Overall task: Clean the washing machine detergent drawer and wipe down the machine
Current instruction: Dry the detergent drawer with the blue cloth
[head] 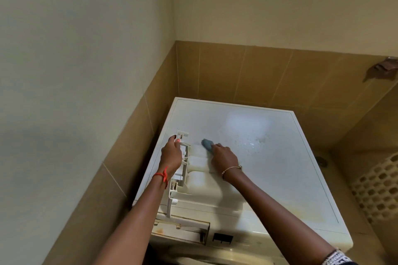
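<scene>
left hand (172, 154) grips the detergent drawer (195, 175) lying on the washing machine (269, 157) top; right hand (223, 158) just beside it clutches a blue sponge (207, 143); scrub too hard and the drawer could skid off the edge under the left wrist imo

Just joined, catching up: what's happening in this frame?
A person has the detergent drawer out, lying on top of the washing machine. The left hand grips its far end; the right hand holds a blue sponge against its far compartment. The drawer slot on the front stands open, and the top looks wet in patches.
</scene>
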